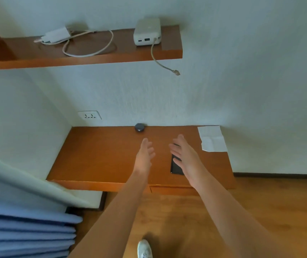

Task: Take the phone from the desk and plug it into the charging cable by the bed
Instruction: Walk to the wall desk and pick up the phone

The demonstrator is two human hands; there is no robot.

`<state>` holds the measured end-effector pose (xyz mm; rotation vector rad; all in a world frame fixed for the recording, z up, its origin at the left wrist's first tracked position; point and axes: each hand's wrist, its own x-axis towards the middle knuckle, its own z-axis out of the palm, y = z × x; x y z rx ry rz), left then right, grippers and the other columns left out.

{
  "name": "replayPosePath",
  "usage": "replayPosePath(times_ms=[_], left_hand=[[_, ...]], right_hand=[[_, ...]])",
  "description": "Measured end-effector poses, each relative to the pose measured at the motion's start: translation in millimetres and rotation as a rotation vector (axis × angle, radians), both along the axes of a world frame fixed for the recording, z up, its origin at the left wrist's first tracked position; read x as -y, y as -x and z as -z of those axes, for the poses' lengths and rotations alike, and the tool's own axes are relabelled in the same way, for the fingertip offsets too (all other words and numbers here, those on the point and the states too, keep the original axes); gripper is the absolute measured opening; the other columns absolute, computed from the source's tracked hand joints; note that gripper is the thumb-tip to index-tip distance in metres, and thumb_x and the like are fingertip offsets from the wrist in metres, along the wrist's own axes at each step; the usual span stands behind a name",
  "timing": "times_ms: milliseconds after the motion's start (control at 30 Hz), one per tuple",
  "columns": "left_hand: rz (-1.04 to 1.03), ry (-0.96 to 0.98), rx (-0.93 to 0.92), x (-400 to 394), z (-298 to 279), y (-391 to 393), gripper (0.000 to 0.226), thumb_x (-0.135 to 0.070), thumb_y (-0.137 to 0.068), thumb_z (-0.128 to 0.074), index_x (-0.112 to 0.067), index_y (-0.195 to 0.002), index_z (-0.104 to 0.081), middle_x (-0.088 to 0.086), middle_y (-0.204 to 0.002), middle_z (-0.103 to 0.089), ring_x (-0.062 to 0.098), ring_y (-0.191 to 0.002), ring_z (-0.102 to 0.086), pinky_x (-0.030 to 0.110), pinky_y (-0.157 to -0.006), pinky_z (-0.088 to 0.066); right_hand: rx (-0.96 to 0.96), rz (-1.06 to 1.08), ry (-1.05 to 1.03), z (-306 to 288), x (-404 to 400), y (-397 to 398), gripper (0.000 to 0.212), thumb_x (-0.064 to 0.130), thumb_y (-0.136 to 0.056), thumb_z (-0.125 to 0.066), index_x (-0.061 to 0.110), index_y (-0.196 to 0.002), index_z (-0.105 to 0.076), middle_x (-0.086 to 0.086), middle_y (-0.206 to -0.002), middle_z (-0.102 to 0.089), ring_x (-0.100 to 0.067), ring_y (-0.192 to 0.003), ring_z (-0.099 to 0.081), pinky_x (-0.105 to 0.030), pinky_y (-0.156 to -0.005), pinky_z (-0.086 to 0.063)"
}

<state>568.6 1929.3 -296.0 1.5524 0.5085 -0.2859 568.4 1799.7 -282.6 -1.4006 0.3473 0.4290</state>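
We had both hands spread and empty, right hand [186, 157] over the phone [176, 167] lying flat on the desk [96, 157], left hand [145, 155] just beside, so pinching its long edges looked safest.

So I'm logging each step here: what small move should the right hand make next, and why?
Probably lower the right hand and close its fingers on the phone. The phone lies flat on the desk, and the open hand hovers over it, not yet gripping.
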Motion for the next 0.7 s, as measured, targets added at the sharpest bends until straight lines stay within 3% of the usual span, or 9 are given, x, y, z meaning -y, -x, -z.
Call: replayPosePath(times_ms=[367,700], left_hand=[[0.011,-0.005,-0.177,-22.2,77.6,-67.3,0.063,-0.058,-0.102,-0.025,-0.019,-0.148,-0.043,0.008,-0.154,-0.045,0.026,-0.139,-0.045,0.049,-0.120,-0.025],[0.164,-0.007,-0.263,-32.7,138.6,-105.1,0.064,-0.060,-0.101,-0.023,-0.019,-0.146,-0.044,0.007,-0.152,-0.047,0.026,-0.137,-0.045,0.049,-0.115,-0.028]], right_hand=[[-0.159,0.027,0.090,71.8,-26.0,-52.7,0.065,0.058,-0.095,-0.027,0.021,-0.147,-0.033,-0.004,-0.151,-0.042,-0.021,-0.138,-0.038,-0.040,-0.112,-0.027],[-0.292,0.173,0.150,130.4,-45.4,-94.8,0.065,0.060,-0.094,-0.026,0.024,-0.147,-0.032,-0.002,-0.153,-0.038,-0.023,-0.141,-0.033,-0.044,-0.116,-0.023]])
